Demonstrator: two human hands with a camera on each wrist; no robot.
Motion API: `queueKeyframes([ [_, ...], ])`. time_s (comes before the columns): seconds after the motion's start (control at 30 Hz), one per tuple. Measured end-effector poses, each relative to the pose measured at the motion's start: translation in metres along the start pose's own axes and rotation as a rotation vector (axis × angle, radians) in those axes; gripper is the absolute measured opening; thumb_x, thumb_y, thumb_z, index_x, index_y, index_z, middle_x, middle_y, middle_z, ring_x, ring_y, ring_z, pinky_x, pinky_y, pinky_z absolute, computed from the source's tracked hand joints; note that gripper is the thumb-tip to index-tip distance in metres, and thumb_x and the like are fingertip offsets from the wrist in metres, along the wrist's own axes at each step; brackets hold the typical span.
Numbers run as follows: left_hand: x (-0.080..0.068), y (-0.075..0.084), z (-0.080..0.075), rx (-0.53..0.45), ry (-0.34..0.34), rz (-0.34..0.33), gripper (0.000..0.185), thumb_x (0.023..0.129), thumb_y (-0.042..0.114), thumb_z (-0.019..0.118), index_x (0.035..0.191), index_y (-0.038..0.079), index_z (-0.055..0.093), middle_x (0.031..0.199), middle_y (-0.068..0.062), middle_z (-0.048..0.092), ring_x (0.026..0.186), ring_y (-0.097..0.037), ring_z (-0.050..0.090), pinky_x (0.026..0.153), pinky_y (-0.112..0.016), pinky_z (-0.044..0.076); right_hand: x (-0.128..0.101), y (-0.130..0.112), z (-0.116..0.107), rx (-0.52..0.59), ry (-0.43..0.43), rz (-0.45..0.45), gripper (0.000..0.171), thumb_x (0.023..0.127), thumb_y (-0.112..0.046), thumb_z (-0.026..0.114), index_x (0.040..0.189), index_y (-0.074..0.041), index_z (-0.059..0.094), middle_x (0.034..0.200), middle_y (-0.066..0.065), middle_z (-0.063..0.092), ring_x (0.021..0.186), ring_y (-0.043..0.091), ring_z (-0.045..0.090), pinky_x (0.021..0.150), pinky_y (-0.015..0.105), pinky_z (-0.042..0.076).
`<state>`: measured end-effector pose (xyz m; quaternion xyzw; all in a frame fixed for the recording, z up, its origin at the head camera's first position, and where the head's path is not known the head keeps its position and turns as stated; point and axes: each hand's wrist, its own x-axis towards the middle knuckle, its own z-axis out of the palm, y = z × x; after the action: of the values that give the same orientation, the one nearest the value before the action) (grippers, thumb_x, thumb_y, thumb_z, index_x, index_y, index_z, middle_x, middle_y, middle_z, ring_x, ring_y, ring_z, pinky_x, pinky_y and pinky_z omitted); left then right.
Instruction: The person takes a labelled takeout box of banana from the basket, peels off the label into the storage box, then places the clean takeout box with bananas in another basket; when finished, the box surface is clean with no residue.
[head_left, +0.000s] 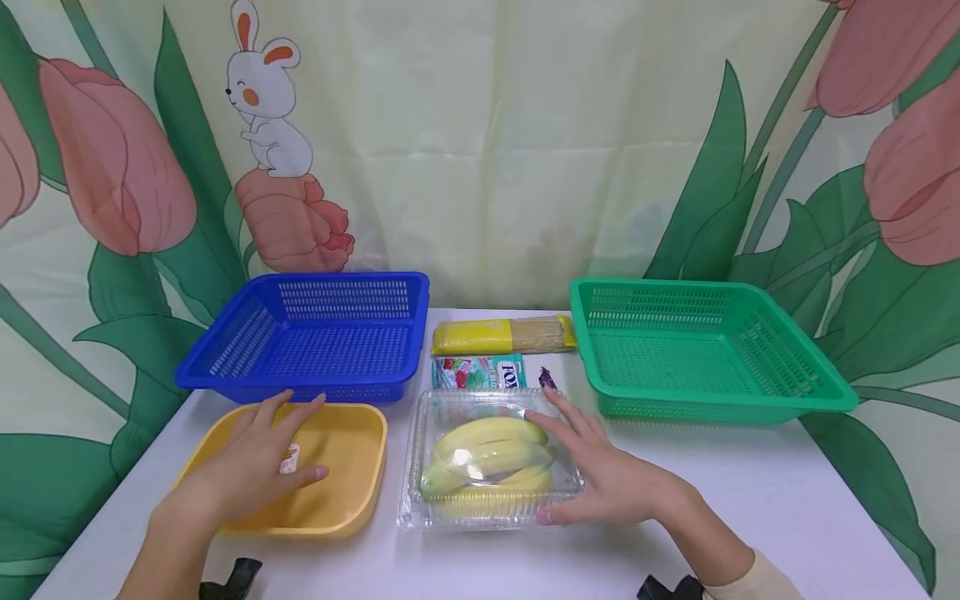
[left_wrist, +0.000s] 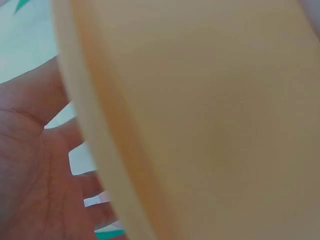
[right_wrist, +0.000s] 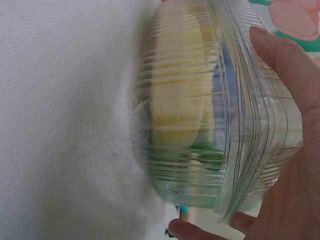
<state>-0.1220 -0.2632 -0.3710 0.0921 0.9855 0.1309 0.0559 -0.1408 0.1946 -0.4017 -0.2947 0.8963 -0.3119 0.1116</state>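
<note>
In the head view my left hand (head_left: 251,471) is spread over a shallow yellow plastic tub (head_left: 348,475) with a small label inside, its fingers nearly straight. The tub's wall (left_wrist: 210,120) fills much of the left wrist view and hides some fingertips. My right hand (head_left: 607,479) is at the right side of a lidded clear plastic box (head_left: 415,500), with fingers extended along the lid and the thumb by the front corner. Bananas (head_left: 487,458) lie inside the box. In the right wrist view, the hand (right_wrist: 295,165) spans the box's ribbed edge (right_wrist: 245,120), fingers not curled round it.
Behind the tub stands a blue basket (head_left: 330,333); a green basket (head_left: 720,358) is at the back right. Between them lie a yellow pack of noodles (head_left: 502,335), a FOX'S candy bag (head_left: 478,372) and a small dark wrapped item (head_left: 547,378). A printed curtain (head_left: 480,167) hangs behind.
</note>
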Motion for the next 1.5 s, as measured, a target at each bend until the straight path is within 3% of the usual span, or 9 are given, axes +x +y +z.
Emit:
queueKeyframes([
  [0.53, 0.000, 0.037, 0.005, -0.132, -0.031, 0.096, 0.088, 0.088, 0.066, 0.068, 0.162, 0.041, 0.026, 0.164, -0.020, 0.026, 0.146, -0.054, 0.025, 0.101, -0.079, 0.038, 0.001, 0.001, 0.002, -0.003, 0.006, -0.007, 0.105, 0.077, -0.062, 0.083, 0.160, -0.048, 0.019, 0.171, -0.010, -0.011, 0.155, 0.042, 0.003, 0.103, 0.080, 0.035],
  [0.67, 0.002, 0.044, 0.008, -0.160, -0.038, 0.107, 0.087, 0.088, 0.069, 0.066, 0.161, 0.048, 0.023, 0.167, -0.015, 0.023, 0.149, -0.051, 0.022, 0.105, -0.079, 0.034, 0.001, 0.000, 0.001, -0.004, 0.004, -0.011, 0.105, 0.077, -0.062, 0.083, 0.160, -0.047, 0.019, 0.172, -0.009, -0.011, 0.154, 0.043, 0.004, 0.102, 0.080, 0.037],
  [0.83, 0.007, 0.051, 0.014, -0.146, 0.023, 0.160, 0.086, 0.088, 0.073, 0.063, 0.160, 0.052, 0.020, 0.170, -0.008, 0.017, 0.151, -0.050, 0.019, 0.107, -0.083, 0.024, 0.002, 0.000, -0.003, -0.065, 0.000, -0.032, 0.106, 0.077, -0.066, 0.080, 0.161, -0.046, 0.018, 0.172, -0.008, -0.010, 0.155, 0.044, 0.008, 0.103, 0.077, 0.039],
  [1.03, 0.012, 0.065, 0.018, -0.209, -0.054, 0.167, 0.091, 0.083, 0.076, 0.066, 0.158, 0.057, 0.018, 0.171, -0.004, 0.017, 0.153, -0.046, 0.017, 0.104, -0.083, 0.029, 0.001, -0.002, -0.007, -0.091, 0.001, -0.054, 0.106, 0.078, -0.067, 0.080, 0.162, -0.044, 0.019, 0.173, -0.006, -0.007, 0.155, 0.044, 0.010, 0.105, 0.076, 0.038],
  [1.33, 0.016, 0.077, 0.026, -0.317, -0.066, 0.300, 0.099, 0.080, 0.068, 0.076, 0.160, 0.052, 0.020, 0.171, -0.006, 0.015, 0.153, -0.046, 0.020, 0.104, -0.080, 0.034, 0.002, -0.003, -0.004, -0.085, 0.029, -0.049, 0.106, 0.076, -0.068, 0.081, 0.161, -0.046, 0.020, 0.172, -0.007, -0.008, 0.156, 0.040, 0.008, 0.105, 0.075, 0.038],
  [1.5, 0.019, 0.079, 0.029, -0.361, -0.117, 0.296, 0.106, 0.079, 0.063, 0.080, 0.162, 0.049, 0.015, 0.173, -0.013, 0.002, 0.154, -0.050, 0.014, 0.109, -0.077, 0.031, -0.001, -0.002, -0.001, -0.040, 0.051, -0.049, 0.106, 0.076, -0.064, 0.083, 0.161, -0.046, 0.022, 0.172, -0.004, -0.010, 0.156, 0.042, 0.006, 0.103, 0.078, 0.038],
])
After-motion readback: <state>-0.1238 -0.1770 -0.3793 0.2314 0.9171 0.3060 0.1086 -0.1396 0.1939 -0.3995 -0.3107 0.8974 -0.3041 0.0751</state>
